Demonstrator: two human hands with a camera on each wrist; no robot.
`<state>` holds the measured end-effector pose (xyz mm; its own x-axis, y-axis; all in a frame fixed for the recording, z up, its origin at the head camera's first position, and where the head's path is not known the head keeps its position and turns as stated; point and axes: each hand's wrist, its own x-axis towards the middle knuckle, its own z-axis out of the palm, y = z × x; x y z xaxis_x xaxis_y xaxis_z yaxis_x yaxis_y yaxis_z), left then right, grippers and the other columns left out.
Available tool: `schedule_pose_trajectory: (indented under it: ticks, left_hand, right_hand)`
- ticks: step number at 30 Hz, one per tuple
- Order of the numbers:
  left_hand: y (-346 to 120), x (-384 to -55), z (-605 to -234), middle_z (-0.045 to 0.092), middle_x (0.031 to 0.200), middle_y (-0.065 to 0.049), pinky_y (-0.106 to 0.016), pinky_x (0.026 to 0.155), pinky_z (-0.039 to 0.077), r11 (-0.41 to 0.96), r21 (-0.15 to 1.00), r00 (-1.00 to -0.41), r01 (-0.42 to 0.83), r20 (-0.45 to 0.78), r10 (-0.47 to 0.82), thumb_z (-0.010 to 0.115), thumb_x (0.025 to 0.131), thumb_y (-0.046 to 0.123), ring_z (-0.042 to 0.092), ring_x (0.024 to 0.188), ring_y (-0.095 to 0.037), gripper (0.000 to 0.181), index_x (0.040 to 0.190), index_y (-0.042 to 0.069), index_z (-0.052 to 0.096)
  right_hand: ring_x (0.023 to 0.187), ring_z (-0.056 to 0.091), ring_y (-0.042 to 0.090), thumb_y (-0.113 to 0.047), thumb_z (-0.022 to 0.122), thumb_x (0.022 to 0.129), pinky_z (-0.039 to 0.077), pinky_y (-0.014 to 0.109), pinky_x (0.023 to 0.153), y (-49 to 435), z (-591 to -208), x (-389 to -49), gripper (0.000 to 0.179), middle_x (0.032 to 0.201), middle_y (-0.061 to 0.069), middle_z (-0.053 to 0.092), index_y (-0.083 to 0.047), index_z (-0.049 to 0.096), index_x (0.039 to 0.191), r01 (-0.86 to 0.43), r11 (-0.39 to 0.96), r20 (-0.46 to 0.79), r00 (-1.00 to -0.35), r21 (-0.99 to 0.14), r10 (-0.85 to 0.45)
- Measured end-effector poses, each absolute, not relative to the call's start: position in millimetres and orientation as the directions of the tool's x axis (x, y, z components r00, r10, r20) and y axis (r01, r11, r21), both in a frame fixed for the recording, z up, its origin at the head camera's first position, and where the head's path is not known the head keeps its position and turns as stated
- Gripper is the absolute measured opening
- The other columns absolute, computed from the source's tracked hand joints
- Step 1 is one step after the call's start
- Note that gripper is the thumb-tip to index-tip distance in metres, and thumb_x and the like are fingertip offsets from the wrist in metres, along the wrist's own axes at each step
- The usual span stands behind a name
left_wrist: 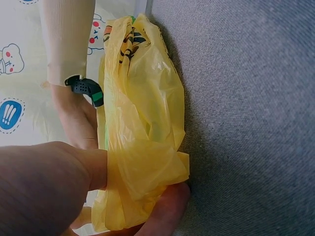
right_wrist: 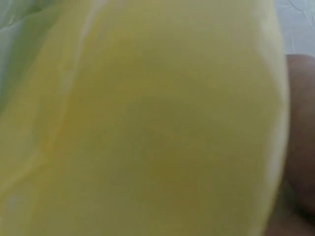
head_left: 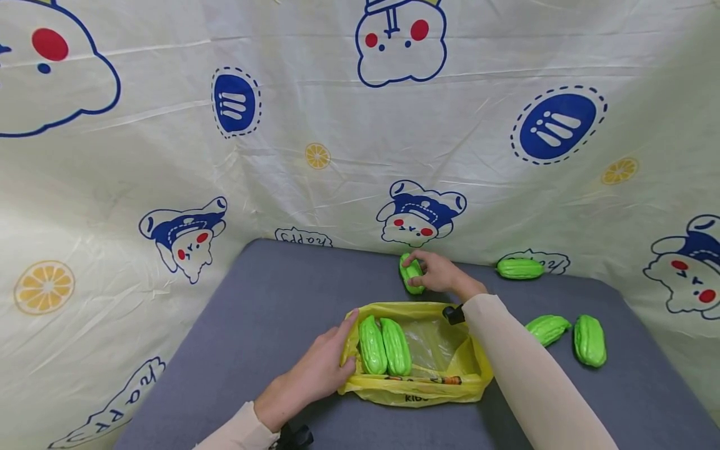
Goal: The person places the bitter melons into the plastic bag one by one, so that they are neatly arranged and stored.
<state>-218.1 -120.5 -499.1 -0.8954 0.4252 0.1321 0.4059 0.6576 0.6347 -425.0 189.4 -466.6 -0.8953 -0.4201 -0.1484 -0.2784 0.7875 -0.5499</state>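
Observation:
A yellow plastic bag [head_left: 416,394] stands with its mouth spread wide on the grey table. Inside its left part, two green bitter melons [head_left: 372,345] lie side by side. My left hand [head_left: 320,359] holds the bag's left side, its wall between thumb and fingers [left_wrist: 167,209]. Beyond the bag, near the table's back edge, my right hand [head_left: 441,273] grips another bitter melon [head_left: 412,274] between thumb and fingers. In the right wrist view the yellow plastic [right_wrist: 162,128] covers most of the picture and hides the held melon.
Right of the bag lie two more bitter melons [head_left: 589,341], one partly behind the right sleeve [head_left: 529,369]. Another melon [head_left: 520,269] rests at the back edge, against the printed curtain [head_left: 349,206]. The grey tabletop [head_left: 270,300] extends left of the bag.

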Motion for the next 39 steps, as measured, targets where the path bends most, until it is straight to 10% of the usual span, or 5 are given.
schedule_pose_trajectory:
  ticks: [13, 20, 39]
  left_hand:
    - [-119.3, -216.1, -497.7, 0.075, 0.133, -0.028, -0.035, 0.076, 0.056, 0.653, 0.631, -0.892, 0.418, 0.152, 0.425, 0.076, 0.103, 0.001, 0.059, 0.083, -0.015, 0.09, 0.182, -0.001, 0.033]
    - [-120.1, -214.7, -496.9, 0.075, 0.131, -0.029, -0.035, 0.075, 0.056, 0.659, 0.626, -0.895, 0.416, 0.155, 0.418, 0.076, 0.102, 0.001, 0.059, 0.081, -0.015, 0.089, 0.181, -0.002, 0.034]
    - [-117.0, -215.1, -496.5, 0.075, 0.132, -0.03, -0.039, 0.077, 0.057, 0.661, 0.63, -0.9, 0.407, 0.154, 0.407, 0.077, 0.101, 0.001, 0.063, 0.087, -0.02, 0.09, 0.181, -0.001, 0.035]
  right_hand:
    - [0.153, 0.06, 0.054, -0.016, 0.081, 0.108, 0.055, 0.07, 0.119, 188.5, -462.7, -416.8, 0.04, 0.164, 0.025, 0.066, -0.013, 0.072, 0.147, -0.337, 0.76, -0.062, -0.895, -0.555, -0.442]
    - [0.153, 0.062, 0.05, -0.019, 0.081, 0.11, 0.06, 0.065, 0.114, 186.7, -457.2, -412.4, 0.066, 0.163, 0.026, 0.067, -0.017, 0.058, 0.172, -0.356, 0.746, -0.036, -0.891, -0.563, -0.452]
    - [0.121, 0.072, 0.036, -0.015, 0.073, 0.107, 0.06, 0.043, 0.089, 195.5, -445.3, -386.0, 0.082, 0.165, 0.028, 0.062, -0.021, 0.042, 0.182, -0.357, 0.724, 0.0, -0.897, -0.59, -0.443]
